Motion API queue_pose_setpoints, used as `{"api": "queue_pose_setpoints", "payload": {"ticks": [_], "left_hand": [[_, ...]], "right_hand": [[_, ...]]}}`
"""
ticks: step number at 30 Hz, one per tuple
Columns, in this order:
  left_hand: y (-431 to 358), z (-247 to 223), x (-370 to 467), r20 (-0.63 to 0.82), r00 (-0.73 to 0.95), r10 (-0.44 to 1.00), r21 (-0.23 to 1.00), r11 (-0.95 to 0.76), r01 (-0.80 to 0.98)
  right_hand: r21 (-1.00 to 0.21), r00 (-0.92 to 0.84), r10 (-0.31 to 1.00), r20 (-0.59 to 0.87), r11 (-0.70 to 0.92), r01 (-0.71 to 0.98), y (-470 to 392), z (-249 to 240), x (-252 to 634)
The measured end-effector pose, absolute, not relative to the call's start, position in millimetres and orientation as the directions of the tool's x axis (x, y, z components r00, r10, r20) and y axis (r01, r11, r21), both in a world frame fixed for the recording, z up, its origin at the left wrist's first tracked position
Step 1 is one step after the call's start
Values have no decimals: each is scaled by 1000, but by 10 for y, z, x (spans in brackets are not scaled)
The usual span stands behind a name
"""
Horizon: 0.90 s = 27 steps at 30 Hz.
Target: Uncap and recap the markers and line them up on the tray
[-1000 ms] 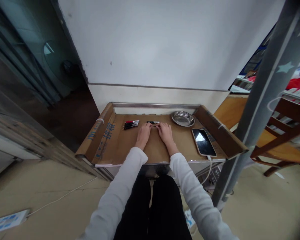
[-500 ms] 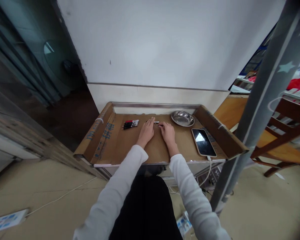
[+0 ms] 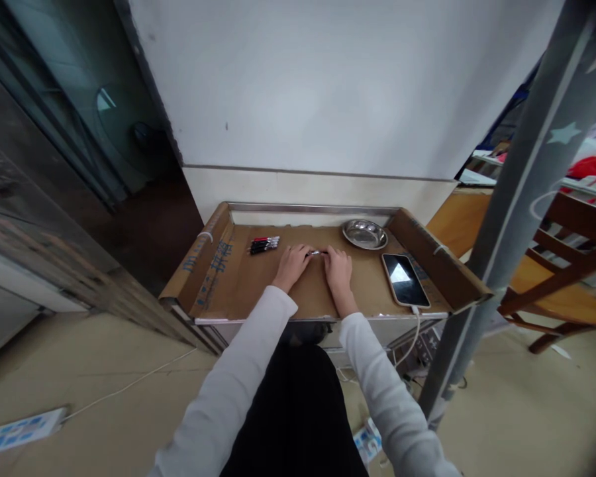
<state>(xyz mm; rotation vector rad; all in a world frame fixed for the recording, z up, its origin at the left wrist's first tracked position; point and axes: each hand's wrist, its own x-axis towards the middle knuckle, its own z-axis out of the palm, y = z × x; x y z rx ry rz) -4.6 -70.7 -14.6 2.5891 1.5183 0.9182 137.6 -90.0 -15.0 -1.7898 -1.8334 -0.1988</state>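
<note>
Between my two hands a slim pen (image 3: 317, 252) lies crosswise, a little above or on the cardboard-lined table (image 3: 258, 291). My left hand (image 3: 293, 265) is closed on its left end. At the other end, the fingers of my right hand (image 3: 338, 268) are closed on it too. Both hands cover much of the pen, so its full shape is hidden. To the left of my left hand, several pens (image 3: 265, 244) with black and red barrels lie side by side in a small group.
A round metal dish (image 3: 364, 234) stands at the back right. In front of it lies a phone (image 3: 405, 281) with a white cable (image 3: 417, 334) hanging over the front edge. Folded cardboard walls (image 3: 442, 265) border the sides; a grey post (image 3: 506, 218) rises at the right.
My left hand has gone from lying flat with straight fingers to gripping the pen's left end. The pen is now held between both hands. The view has shifted slightly.
</note>
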Motion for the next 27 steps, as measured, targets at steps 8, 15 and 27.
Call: {"api": "queue_pose_setpoints", "payload": {"ticks": [8, 15, 27], "left_hand": [[-816, -91, -99, 535, 229, 813, 349, -460, 816], [-1074, -172, -392, 485, -288, 826, 464, 36, 885], [-944, -198, -325, 534, -59, 844, 487, -250, 837]], "right_hand": [[-382, -264, 808, 527, 502, 776, -994, -146, 1243], [-532, -39, 857, 514, 355, 769, -908, -289, 1312], [-297, -14, 890, 456, 168, 940, -1036, -369, 1323]]}}
